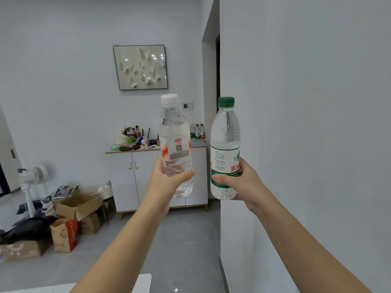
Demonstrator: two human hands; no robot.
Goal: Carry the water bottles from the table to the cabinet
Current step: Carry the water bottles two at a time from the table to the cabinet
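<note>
Now, with the left hand [164, 182] clasping the white-capped bottle [175, 144] and the right hand [243, 182] the green-capped bottle [225, 149], best keep both upright toward the cabinet [131, 178] at centre frame.

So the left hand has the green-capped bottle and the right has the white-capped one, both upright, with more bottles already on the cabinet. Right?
Not quite: the caps are swapped. In the head view the left hand holds the white-capped bottle and the right hand holds the green-capped bottle. Both are upright, and more bottles already stand on the cabinet.
</note>
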